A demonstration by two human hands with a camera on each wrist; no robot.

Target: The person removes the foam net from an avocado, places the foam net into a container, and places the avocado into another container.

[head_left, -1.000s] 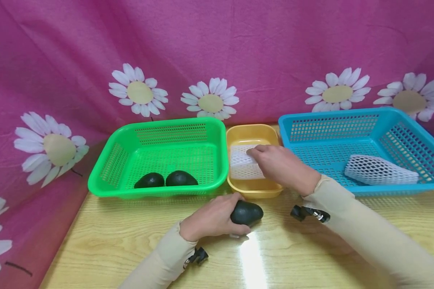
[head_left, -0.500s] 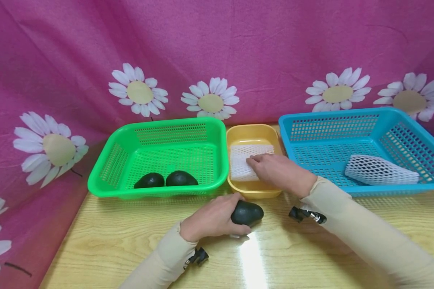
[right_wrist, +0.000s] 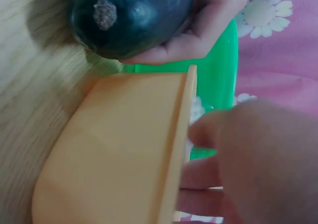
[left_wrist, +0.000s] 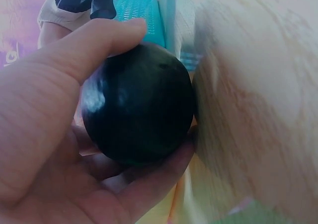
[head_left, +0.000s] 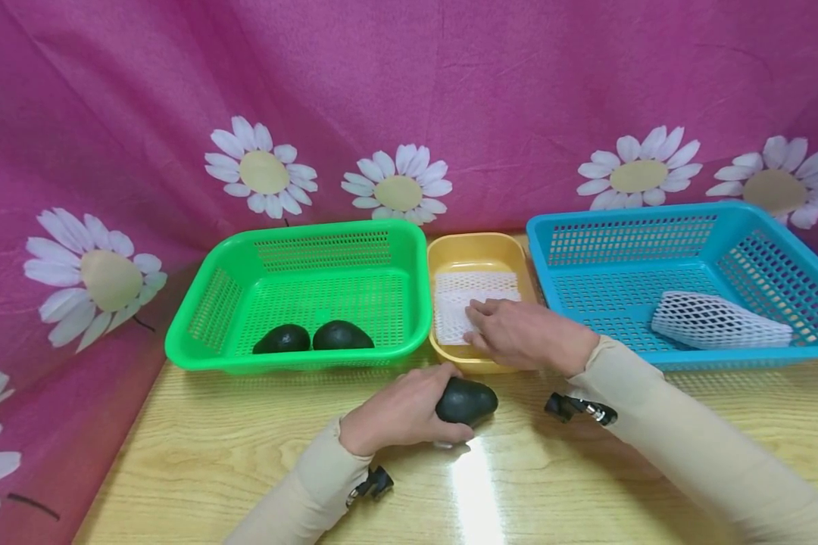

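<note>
A dark green avocado (head_left: 466,401) lies in the grip of my left hand (head_left: 409,406), low over the wooden table; in the left wrist view the avocado (left_wrist: 139,105) shows its rounded end between thumb and fingers. My right hand (head_left: 528,333) reaches into a yellow tub (head_left: 480,246), its fingertips spread on a white foam net sleeve (head_left: 454,312). Another net sleeve (head_left: 477,281) shows just behind it. In the right wrist view the wall of the tub (right_wrist: 114,144) hides part of the right fingertips.
Left of the tub stands a green basket (head_left: 327,299) with two avocados (head_left: 341,335) near its front wall. On the right, a blue basket (head_left: 613,291) holds a netted fruit (head_left: 719,322). A pink flowered cloth (head_left: 491,98) hangs behind.
My right hand has drawn the top net sleeve toward the near side of the tub, and its fingers have spread apart. The left hand and its avocado have stayed in place.
</note>
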